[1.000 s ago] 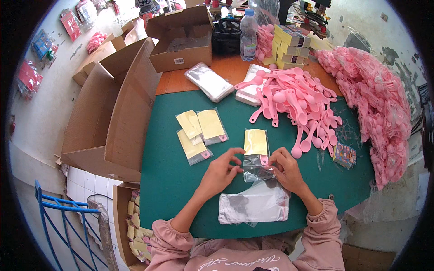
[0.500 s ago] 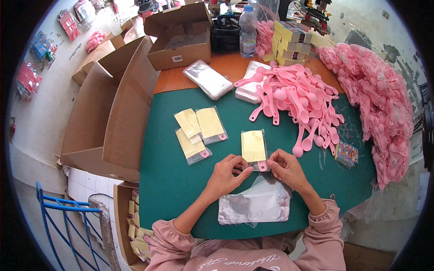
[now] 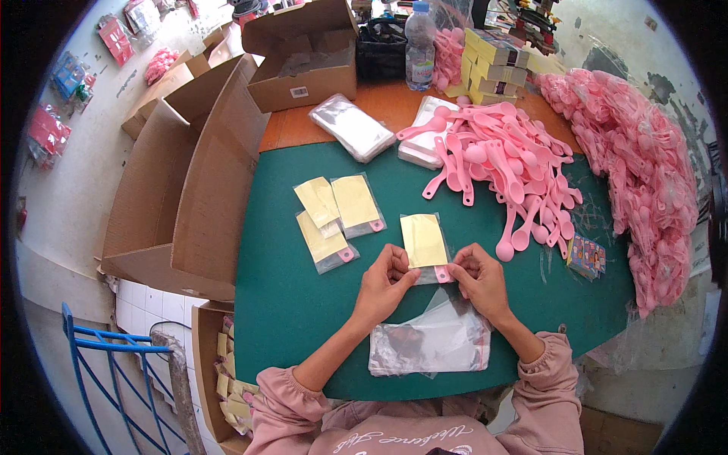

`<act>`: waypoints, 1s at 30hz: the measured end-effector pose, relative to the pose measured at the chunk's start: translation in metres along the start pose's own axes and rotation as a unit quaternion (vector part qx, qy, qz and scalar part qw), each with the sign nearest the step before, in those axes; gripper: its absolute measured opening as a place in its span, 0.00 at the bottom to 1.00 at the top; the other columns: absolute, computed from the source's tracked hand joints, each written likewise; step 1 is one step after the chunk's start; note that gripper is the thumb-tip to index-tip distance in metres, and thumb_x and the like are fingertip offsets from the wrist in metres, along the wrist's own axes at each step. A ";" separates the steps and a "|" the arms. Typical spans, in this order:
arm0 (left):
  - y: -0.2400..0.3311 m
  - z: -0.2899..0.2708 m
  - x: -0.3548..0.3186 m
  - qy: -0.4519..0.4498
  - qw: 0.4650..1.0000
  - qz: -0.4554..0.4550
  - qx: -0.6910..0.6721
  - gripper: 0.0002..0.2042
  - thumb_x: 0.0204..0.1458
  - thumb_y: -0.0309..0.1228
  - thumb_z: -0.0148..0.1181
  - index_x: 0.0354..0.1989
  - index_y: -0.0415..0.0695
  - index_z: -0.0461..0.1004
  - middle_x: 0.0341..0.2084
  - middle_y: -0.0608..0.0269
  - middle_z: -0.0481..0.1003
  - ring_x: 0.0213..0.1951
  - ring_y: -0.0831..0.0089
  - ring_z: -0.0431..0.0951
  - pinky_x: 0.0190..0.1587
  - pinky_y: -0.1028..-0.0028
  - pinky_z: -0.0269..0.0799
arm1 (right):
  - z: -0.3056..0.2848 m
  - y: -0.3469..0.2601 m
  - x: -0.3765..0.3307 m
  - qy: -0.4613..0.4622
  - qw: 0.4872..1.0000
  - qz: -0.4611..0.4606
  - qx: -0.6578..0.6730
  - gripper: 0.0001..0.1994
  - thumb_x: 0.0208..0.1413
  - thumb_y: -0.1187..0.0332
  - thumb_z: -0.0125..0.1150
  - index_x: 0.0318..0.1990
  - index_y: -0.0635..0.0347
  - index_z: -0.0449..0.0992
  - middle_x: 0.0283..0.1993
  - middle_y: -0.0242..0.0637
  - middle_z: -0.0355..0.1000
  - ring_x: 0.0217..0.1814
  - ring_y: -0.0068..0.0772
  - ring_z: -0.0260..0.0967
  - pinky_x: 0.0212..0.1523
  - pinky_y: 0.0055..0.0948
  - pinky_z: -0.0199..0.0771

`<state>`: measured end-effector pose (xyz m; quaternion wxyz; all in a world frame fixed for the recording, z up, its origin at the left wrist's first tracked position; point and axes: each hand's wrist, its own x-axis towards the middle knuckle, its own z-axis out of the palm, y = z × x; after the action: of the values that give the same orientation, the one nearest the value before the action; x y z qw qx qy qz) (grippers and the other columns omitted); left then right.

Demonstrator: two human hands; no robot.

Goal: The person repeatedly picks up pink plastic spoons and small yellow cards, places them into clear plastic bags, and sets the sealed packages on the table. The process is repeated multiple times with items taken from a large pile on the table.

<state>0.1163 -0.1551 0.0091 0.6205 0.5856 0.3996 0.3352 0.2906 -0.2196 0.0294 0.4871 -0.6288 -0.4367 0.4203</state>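
Note:
Between my hands is a clear plastic bag (image 3: 424,240) holding a yellow card, with a pink spoon handle end showing at its lower right corner. My left hand (image 3: 385,283) pinches the bag's lower left edge between thumb and fingers. At the lower right corner, by the pink handle, the fingers of my right hand (image 3: 481,279) are closed on the bag too. Just below lies a stack of empty clear bags (image 3: 431,347), its top ones askew. To the left rest several filled bags (image 3: 355,203) with yellow cards, two of them showing pink handle ends.
A heap of pink measuring spoons (image 3: 504,159) covers the table's far right, beside a small stack of printed cards (image 3: 586,256). Behind are bundles of clear bags (image 3: 352,127), a water bottle (image 3: 419,49) and card stacks (image 3: 493,64). Cardboard boxes (image 3: 216,174) stand left; bagged spoons (image 3: 637,174) line the right.
The filled bag in my hands has tilted slightly and shifted a little left and up. My left hand's fingers have moved up along its edge. The view has shifted slightly.

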 end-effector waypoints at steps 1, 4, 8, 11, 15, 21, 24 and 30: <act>-0.004 0.000 0.000 -0.003 1.000 0.006 -0.001 0.06 0.48 0.27 0.57 0.32 0.40 0.67 0.21 0.66 0.69 0.26 0.83 0.71 0.29 0.81 0.67 | 0.001 -0.001 0.000 -0.005 1.000 0.000 -0.006 0.07 0.50 0.74 0.56 0.35 0.64 0.68 0.20 0.29 0.68 0.15 0.10 0.56 0.13 0.15 0.51; -0.001 -0.001 -0.001 -0.025 0.999 0.001 0.021 0.05 0.48 0.24 0.55 0.32 0.40 0.68 0.25 0.69 0.69 0.27 0.84 0.68 0.30 0.82 0.65 | 0.001 -0.006 -0.001 -0.019 0.999 0.002 -0.042 0.09 0.50 0.74 0.56 0.39 0.63 0.71 0.21 0.30 0.69 0.16 0.11 0.58 0.15 0.15 0.54; 0.010 -0.001 -0.005 -0.008 0.987 0.060 0.150 0.10 0.47 0.22 0.53 0.39 0.41 0.71 0.31 0.66 0.69 0.28 0.81 0.67 0.31 0.81 0.64 | -0.013 -0.008 0.006 -0.032 0.994 -0.034 -0.102 0.10 0.50 0.72 0.55 0.41 0.62 0.73 0.23 0.33 0.71 0.20 0.15 0.63 0.21 0.18 0.62; 0.013 -0.016 0.000 0.028 0.968 0.096 0.230 0.15 0.47 0.22 0.52 0.45 0.43 0.71 0.33 0.61 0.69 0.28 0.75 0.69 0.30 0.80 0.65 | -0.057 -0.008 0.028 0.132 0.952 -0.113 -0.250 0.11 0.52 0.67 0.52 0.40 0.62 0.72 0.25 0.40 0.71 0.23 0.29 0.67 0.27 0.27 0.65; 0.027 -0.033 0.007 0.125 0.897 0.140 0.399 0.20 0.45 0.25 0.54 0.50 0.46 0.66 0.39 0.57 0.68 0.36 0.65 0.71 0.35 0.69 0.67 | -0.122 0.030 0.057 0.284 0.791 -0.198 -0.504 0.12 0.53 0.65 0.50 0.42 0.61 0.70 0.25 0.46 0.70 0.27 0.38 0.67 0.29 0.33 0.65; 0.039 -0.043 0.010 0.093 0.722 0.315 0.609 0.19 0.46 0.31 0.54 0.50 0.49 0.65 0.49 0.57 0.63 0.52 0.63 0.62 0.51 0.57 0.56 | -0.102 0.011 0.054 0.212 0.922 -0.046 -0.322 0.15 0.51 0.72 0.53 0.48 0.58 0.65 0.27 0.37 0.67 0.28 0.32 0.65 0.30 0.29 0.64; 0.021 -0.056 0.019 0.167 0.640 0.270 0.700 0.16 0.47 0.31 0.54 0.46 0.48 0.68 0.48 0.56 0.65 0.51 0.62 0.63 0.52 0.57 0.56 | -0.116 0.030 0.058 0.207 0.963 -0.132 -0.112 0.17 0.50 0.74 0.53 0.49 0.60 0.63 0.27 0.29 0.65 0.22 0.22 0.61 0.22 0.21 0.61; 0.033 0.014 -0.001 0.000 0.884 0.164 0.437 0.14 0.44 0.29 0.56 0.41 0.40 0.69 0.35 0.53 0.68 0.36 0.58 0.70 0.38 0.66 0.67 | -0.094 -0.014 0.030 0.115 0.982 -0.042 0.141 0.10 0.54 0.70 0.50 0.43 0.58 0.65 0.24 0.24 0.61 0.19 0.10 0.53 0.14 0.11 0.47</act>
<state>0.1296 -0.1592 0.0421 0.2380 0.8545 0.4040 0.2235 0.3862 -0.2120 0.0561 0.6351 -0.5787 -0.3401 0.3822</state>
